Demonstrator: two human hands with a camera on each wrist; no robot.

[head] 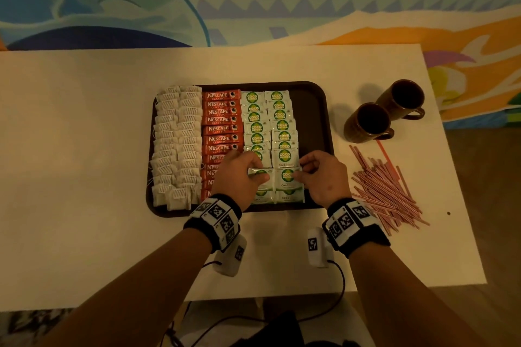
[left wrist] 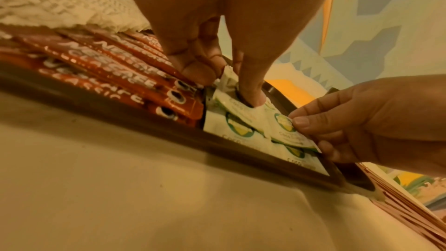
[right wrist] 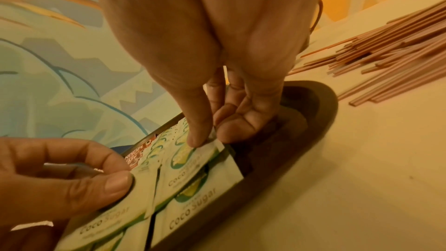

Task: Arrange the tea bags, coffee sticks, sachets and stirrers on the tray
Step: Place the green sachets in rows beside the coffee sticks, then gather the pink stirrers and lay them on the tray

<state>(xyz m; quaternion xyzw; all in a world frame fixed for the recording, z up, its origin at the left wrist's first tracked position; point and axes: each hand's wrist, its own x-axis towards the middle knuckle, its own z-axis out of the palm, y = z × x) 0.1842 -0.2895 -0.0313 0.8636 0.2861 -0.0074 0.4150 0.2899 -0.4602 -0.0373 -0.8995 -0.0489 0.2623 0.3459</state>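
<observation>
A dark brown tray (head: 313, 110) holds two columns of white tea bags (head: 176, 144), a column of red coffee sticks (head: 221, 128) and two columns of green-and-white coco sugar sachets (head: 269, 121). My left hand (head: 242, 175) pinches a sachet (head: 258, 175) in the left sachet column near the tray's front. My right hand (head: 321, 175) pinches the neighbouring sachet (head: 287, 177) by its right edge. In the left wrist view the left thumb (left wrist: 251, 94) presses on its sachet (left wrist: 231, 106). In the right wrist view thumb and forefinger (right wrist: 198, 136) nip the sachet corner (right wrist: 193, 161).
A loose heap of pink stirrers (head: 386, 189) lies on the white table (head: 84, 149) right of the tray. Two brown mugs (head: 383, 110) stand behind the stirrers. The tray's right strip is bare. The table's right edge is close to the stirrers.
</observation>
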